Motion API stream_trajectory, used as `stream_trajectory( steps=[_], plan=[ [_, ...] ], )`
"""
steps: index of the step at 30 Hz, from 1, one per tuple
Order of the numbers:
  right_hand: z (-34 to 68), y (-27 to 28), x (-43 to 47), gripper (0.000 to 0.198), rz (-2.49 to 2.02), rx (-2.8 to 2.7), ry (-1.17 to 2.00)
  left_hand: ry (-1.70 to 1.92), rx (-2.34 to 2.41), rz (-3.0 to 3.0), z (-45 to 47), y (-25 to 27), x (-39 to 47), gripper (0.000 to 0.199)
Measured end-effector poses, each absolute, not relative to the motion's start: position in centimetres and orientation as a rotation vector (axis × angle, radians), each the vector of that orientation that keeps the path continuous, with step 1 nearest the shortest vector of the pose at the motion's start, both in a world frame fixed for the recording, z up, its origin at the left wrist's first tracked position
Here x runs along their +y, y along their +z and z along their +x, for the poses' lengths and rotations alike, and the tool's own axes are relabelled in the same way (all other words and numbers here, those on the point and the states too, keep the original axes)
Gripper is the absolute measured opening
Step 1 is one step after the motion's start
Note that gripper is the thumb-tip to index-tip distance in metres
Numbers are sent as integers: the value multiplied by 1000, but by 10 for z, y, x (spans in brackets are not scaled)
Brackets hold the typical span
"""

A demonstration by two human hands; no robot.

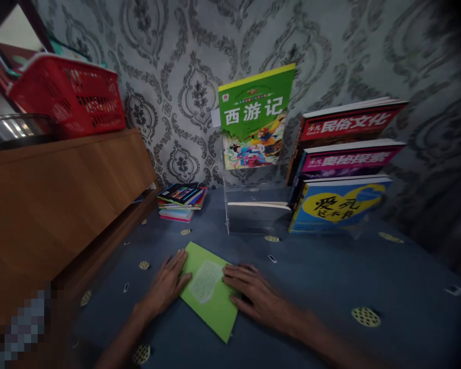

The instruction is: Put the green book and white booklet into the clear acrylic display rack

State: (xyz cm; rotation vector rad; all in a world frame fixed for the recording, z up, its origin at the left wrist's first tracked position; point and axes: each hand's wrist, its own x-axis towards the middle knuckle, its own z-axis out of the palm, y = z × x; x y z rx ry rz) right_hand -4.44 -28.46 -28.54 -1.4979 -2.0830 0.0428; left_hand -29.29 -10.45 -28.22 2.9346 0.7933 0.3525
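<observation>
A green book (215, 320) lies at an angle on the dark cloth-covered table, with a pale text panel on its upward cover. My left hand (169, 282) touches the book's left edge, fingers stretched along it and thumb over the cover. From the other side, my right hand (253, 289) rests its extended fingers flat on the cover near the right edge. Both hands look open, slightly blurred. Behind the book stands a clear tiered rack (227, 210). It carries a green picture book (257, 118) upright on top and a pale-edged book (259, 205) lower down.
Right of the rack stand a red book (349, 123), a purple book (346, 161) and a blue book with a yellow heart (338, 205). A small stack of books (182, 200) lies back left. The wooden cabinet (61, 189) at left bears a red basket (72, 95) and metal bowl (17, 128).
</observation>
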Motion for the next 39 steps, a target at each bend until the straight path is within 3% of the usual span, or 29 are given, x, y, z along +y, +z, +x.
stream_trajectory(
  steps=[10,21,32,39],
  plan=[
    [-82,-249,-257,27,-1546,-2199,296,703,841,3055,-343,-315,-124,53],
    [-142,-266,-154,55,-1759,-2173,337,871,848,3063,-335,-329,-116,42],
    [-116,-264,-203,73,-1934,-1904,361,933,791,3138,-338,-327,-116,41],
    [-104,-263,-255,80,-1979,-1755,359,1098,395,3048,-347,-346,-83,53]
  ],
)
